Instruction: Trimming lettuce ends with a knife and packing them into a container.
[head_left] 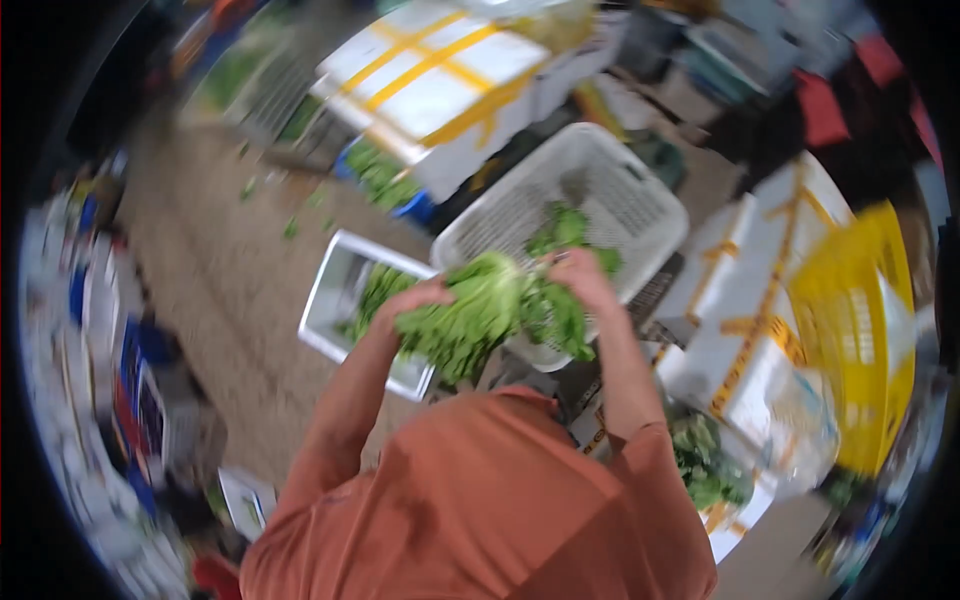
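My left hand (424, 296) is closed on the left side of a large pale-green head of leafy lettuce (465, 305). Its leaves hide most of my fingertips. My right hand (578, 274) grips a bunch of darker leafy greens (555, 318) right beside the lettuce, its leaves hanging down. Both hands are over the near side of a white slatted plastic basket (640, 195), where some loose green leaves (566, 225) lie. Below my left hand stands a white foam box (325, 290) with green leaves (383, 287) inside.
Taped white foam boxes (430, 75) are stacked ahead, beside a blue tub of greens (380, 175). More taped boxes (745, 285), a yellow bag (865, 335) and leafy greens (705, 460) are at my right. Scraps of leaf dot the brown floor (215, 250).
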